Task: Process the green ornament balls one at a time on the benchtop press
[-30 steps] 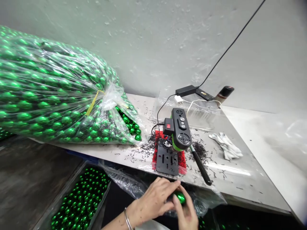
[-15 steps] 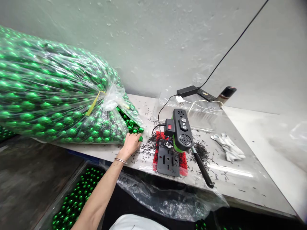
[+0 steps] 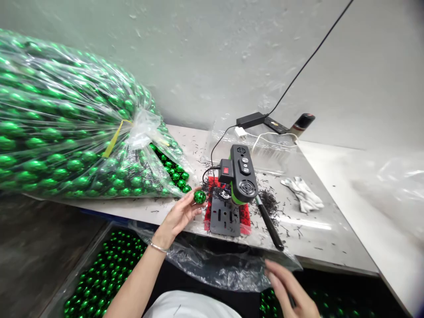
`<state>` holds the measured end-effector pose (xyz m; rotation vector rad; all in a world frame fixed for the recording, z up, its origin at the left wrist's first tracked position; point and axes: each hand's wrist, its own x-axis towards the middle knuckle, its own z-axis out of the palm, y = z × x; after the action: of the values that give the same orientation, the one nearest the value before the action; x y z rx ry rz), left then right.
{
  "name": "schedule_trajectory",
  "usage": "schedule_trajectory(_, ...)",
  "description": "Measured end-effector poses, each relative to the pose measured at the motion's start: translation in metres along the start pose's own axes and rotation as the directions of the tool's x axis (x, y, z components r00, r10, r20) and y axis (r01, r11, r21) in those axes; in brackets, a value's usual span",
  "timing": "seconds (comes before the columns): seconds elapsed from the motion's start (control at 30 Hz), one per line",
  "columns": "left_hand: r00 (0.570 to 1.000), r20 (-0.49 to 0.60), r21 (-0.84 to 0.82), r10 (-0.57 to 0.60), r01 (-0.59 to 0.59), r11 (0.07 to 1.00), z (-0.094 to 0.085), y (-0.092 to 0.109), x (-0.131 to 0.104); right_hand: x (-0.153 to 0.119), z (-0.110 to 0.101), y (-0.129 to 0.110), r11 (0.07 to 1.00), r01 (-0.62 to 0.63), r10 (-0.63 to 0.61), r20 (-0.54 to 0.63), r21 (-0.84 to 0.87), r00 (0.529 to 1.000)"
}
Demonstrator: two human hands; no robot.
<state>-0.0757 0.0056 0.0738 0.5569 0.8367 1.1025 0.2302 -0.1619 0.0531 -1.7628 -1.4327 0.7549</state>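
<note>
My left hand [image 3: 180, 214] pinches a shiny green ball [image 3: 199, 197] between its fingertips, just left of a small black-and-green bench drill press [image 3: 244, 174]. Small holes show on the ball's surface. Behind this hand lies a large clear plastic bag [image 3: 142, 128] filled with the same green balls, its neck bunched and a yellow tie hanging off it. Several balls [image 3: 180, 176] show at a gap in the plastic. Low on the right, my right hand [image 3: 289, 289] is partly in frame, fingers stretched out to the left below the drill press's black lever [image 3: 271, 227].
Dark shavings [image 3: 268, 201] surround the drill press's slotted base [image 3: 225, 218]. White gloves [image 3: 303, 194] lie on the table's right. Behind are a black power adapter [image 3: 251, 120], cables and a dark-capped bottle [image 3: 303, 123]. Clear plastic hangs at the front edge; green balls [image 3: 109, 269] fill a bag below left.
My left hand has drawn back from the bag's opening and turned up, now holding a green ball. My right hand has come into view at the bottom right. The camera view has shifted slightly.
</note>
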Motion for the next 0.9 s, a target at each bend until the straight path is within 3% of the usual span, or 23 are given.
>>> schedule_trajectory(0.07, 0.996, 0.003, -0.121, -0.086, 0.086, 0.989, 0.006, -0.010, -0.001, 0.021, 0.001, -0.035, 0.964, 0.266, -0.251, -0.264, 0.021, 0.931)
schedule_trajectory(0.13, 0.984, 0.010, -0.237, -0.176, 0.174, 0.956, 0.011, -0.017, -0.001, 0.042, 0.011, -0.064, 0.906, 0.419, -0.406, -0.385, -0.055, 0.829)
schedule_trajectory(0.2, 0.966, 0.026, -0.339, -0.258, 0.251, 0.907, 0.015, -0.022, -0.001, 0.062, 0.021, -0.087, 0.809, 0.565, -0.575, -0.419, -0.164, 0.703)
schedule_trajectory(0.27, 0.947, 0.036, -0.413, -0.318, 0.304, 0.859, 0.017, -0.025, -0.002, 0.077, 0.029, -0.103, 0.722, 0.653, -0.681, -0.404, -0.231, 0.610)
schedule_trajectory(0.37, 0.939, -0.006, -0.466, -0.343, 0.301, 0.832, 0.020, -0.027, -0.002, 0.088, 0.034, -0.117, 0.649, 0.727, -0.744, -0.381, -0.222, 0.548)
schedule_trajectory(0.43, 0.949, -0.061, -0.438, -0.309, 0.252, 0.863, 0.021, -0.030, -0.002, 0.090, 0.035, -0.121, 0.626, 0.750, -0.759, -0.388, -0.213, 0.524)
schedule_trajectory(0.53, 0.980, -0.131, -0.236, -0.151, 0.117, 0.965, 0.022, -0.038, -0.002, 0.089, 0.035, -0.122, 0.610, 0.762, -0.767, -0.404, -0.217, 0.498)
schedule_trajectory(0.63, 0.988, -0.134, 0.172, 0.079, -0.056, 0.984, 0.022, -0.051, 0.002, 0.089, 0.035, -0.121, 0.605, 0.767, -0.770, -0.404, -0.215, 0.494)
schedule_trajectory(0.7, 0.979, -0.094, 0.459, 0.183, -0.120, 0.880, 0.022, -0.061, 0.006, 0.090, 0.035, -0.121, 0.603, 0.766, -0.774, -0.399, -0.225, 0.492)
schedule_trajectory(0.77, 0.969, -0.047, 0.678, 0.243, -0.147, 0.720, 0.024, -0.068, 0.011, 0.091, 0.035, -0.122, 0.597, 0.765, -0.780, -0.394, -0.241, 0.485)
schedule_trajectory(0.9, 0.918, 0.134, 0.896, 0.374, -0.273, 0.350, 0.030, -0.073, 0.017, 0.091, 0.035, -0.122, 0.589, 0.769, -0.788, -0.386, -0.249, 0.479)
